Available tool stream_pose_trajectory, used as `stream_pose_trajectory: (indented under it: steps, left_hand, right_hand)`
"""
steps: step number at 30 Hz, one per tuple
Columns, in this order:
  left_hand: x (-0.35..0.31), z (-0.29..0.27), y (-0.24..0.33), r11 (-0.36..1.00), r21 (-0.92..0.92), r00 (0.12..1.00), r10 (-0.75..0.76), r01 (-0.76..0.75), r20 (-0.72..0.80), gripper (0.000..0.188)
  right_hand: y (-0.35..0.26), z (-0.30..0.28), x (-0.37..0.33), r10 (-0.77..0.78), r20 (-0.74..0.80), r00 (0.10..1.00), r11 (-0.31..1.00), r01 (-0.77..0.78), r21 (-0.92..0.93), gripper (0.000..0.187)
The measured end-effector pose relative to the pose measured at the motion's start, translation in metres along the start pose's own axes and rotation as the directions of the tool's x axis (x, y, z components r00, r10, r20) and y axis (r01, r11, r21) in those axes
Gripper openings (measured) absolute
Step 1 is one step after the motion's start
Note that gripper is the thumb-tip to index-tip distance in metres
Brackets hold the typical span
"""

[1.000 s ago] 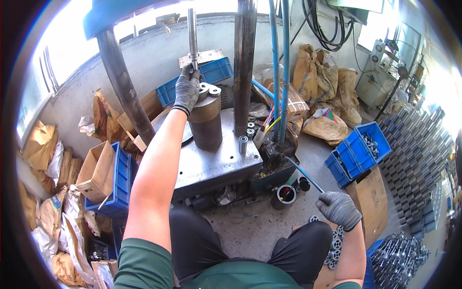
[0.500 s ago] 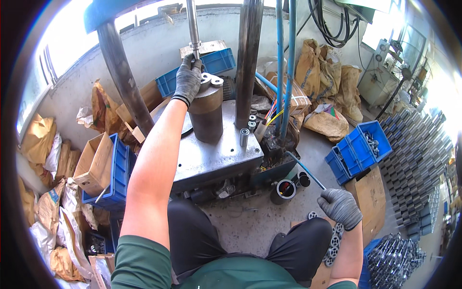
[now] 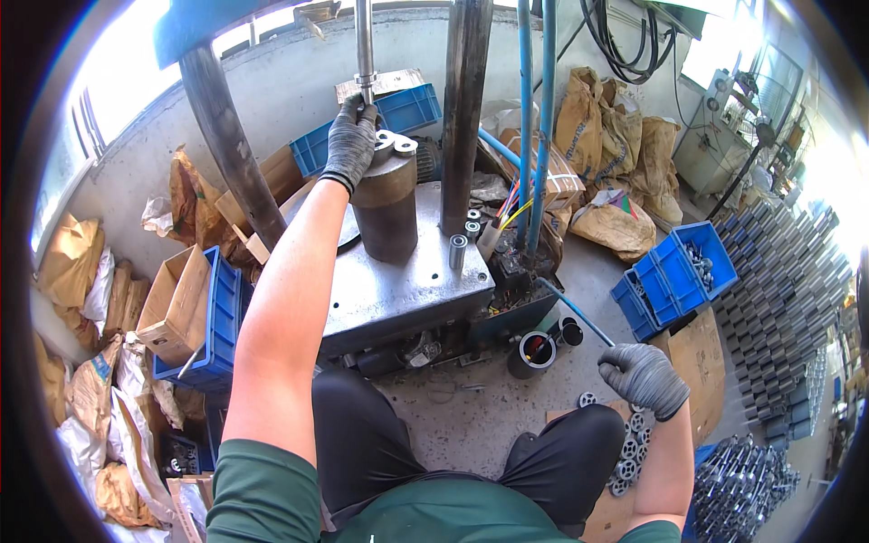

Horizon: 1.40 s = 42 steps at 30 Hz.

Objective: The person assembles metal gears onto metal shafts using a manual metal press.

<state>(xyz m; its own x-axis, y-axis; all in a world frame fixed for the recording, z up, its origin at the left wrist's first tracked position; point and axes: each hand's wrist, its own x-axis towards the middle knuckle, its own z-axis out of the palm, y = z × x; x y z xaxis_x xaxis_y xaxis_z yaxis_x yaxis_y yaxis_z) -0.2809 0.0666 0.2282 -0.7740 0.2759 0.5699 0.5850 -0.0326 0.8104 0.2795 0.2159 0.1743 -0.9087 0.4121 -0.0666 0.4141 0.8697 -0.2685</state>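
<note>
While the gloved left hand (image 3: pixel 351 140) pinches what looks like a small washer (image 3: pixel 387 143) atop the dark steel cylinder (image 3: pixel 386 213) beneath the press ram (image 3: pixel 364 50), fingers risk crushing; the right hand (image 3: pixel 641 376) hovers loosely curled, empty, over the washer pile (image 3: pixel 626 452).

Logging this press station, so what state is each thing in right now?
left hand: gloved, raised, fingers around the thin rod
thin rod: upright above the dark cylinder
dark cylinder: upright on the steel plate, ring parts on top
right hand: gloved, loosely closed over ring parts at the knee
</note>
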Motion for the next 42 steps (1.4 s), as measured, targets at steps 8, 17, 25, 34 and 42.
stream_pose_trajectory:
  steps: [8, 17, 25, 34, 42]
  left_hand:
    - [0.0, 0.0, -0.002, 1.0, -0.012, 1.0, -0.017, 0.017, -0.009, 0.028]
    - [0.0, 0.003, 0.0, 0.996, -0.083, 1.0, -0.023, 0.024, 0.012, 0.023]
    - [0.003, -0.002, -0.009, 0.989, -0.141, 0.999, -0.038, 0.04, 0.014, 0.021]
    - [0.004, 0.003, -0.004, 0.984, -0.17, 0.997, -0.035, 0.046, 0.068, 0.018]
    - [0.005, -0.004, -0.01, 0.981, -0.188, 0.998, -0.037, 0.045, 0.043, 0.018]
  right_hand:
    - [0.001, -0.016, 0.012, -0.109, 0.003, 0.994, 0.994, 0.109, 0.006, 0.019]
    - [0.004, 0.003, -0.003, -0.075, 0.141, 0.987, 0.996, 0.081, -0.043, 0.018]
    - [-0.009, -0.046, 0.076, -0.356, -0.763, 0.54, 0.933, 0.252, -0.257, 0.008]
    - [-0.001, -0.113, 0.173, -0.256, -0.816, 0.518, 0.966, 0.172, -0.193, 0.029]
    - [0.023, -0.036, 0.046, -0.211, -0.146, 0.966, 0.961, 0.233, 0.147, 0.036]
